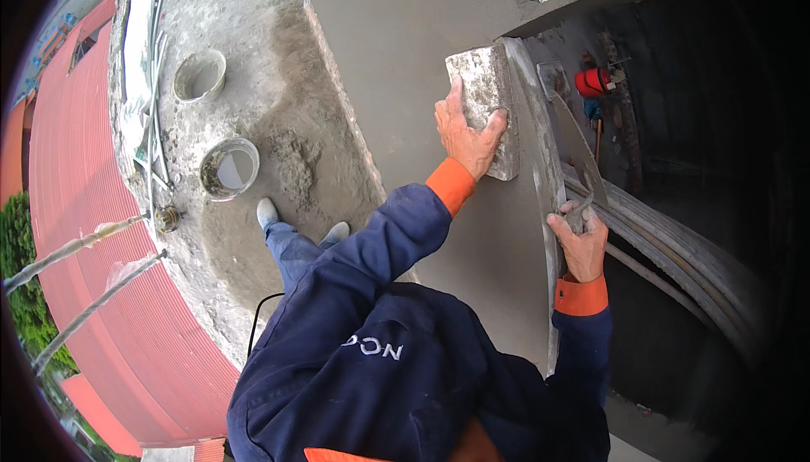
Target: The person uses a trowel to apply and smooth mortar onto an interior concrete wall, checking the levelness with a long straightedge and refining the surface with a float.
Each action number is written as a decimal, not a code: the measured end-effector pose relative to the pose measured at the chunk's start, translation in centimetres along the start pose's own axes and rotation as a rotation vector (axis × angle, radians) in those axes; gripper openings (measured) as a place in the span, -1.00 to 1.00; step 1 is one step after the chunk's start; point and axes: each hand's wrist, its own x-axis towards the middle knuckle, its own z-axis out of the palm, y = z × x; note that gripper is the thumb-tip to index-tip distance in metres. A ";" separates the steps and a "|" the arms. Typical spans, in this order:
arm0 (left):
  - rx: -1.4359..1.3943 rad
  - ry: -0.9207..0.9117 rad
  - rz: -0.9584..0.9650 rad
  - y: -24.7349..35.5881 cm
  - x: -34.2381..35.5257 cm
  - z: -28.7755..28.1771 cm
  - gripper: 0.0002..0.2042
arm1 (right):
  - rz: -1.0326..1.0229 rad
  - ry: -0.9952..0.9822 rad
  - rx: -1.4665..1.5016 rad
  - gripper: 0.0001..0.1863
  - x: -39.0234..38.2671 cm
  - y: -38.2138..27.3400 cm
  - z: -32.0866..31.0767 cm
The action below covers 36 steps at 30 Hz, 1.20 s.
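The left hand [471,140] grips the pale block [485,81] upon the grey cement surface [405,82], its long side nearly following the edge strip [542,151], while the right hand [582,243], right of this strip, grasps the trowel [580,145].

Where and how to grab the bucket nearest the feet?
Grip the bucket by its round rim at two opposite points, coming from above. It stands upright, mouth up, and seems to hold pale liquid, so a level, two-sided hold looks safest.
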 end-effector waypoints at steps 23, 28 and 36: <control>0.067 -0.074 -0.272 -12.1 11.0 -2.4 -0.22 | 0.032 0.028 -0.020 -0.73 -0.3 0.2 -0.1; 0.073 -0.088 0.200 -4.2 8.9 -1.9 -0.22 | 0.102 0.026 0.035 -0.73 -0.1 -0.1 0.2; 0.040 -0.228 0.046 -9.8 -5.6 -2.6 -0.20 | 0.068 0.062 0.017 -0.75 -0.8 0.4 0.1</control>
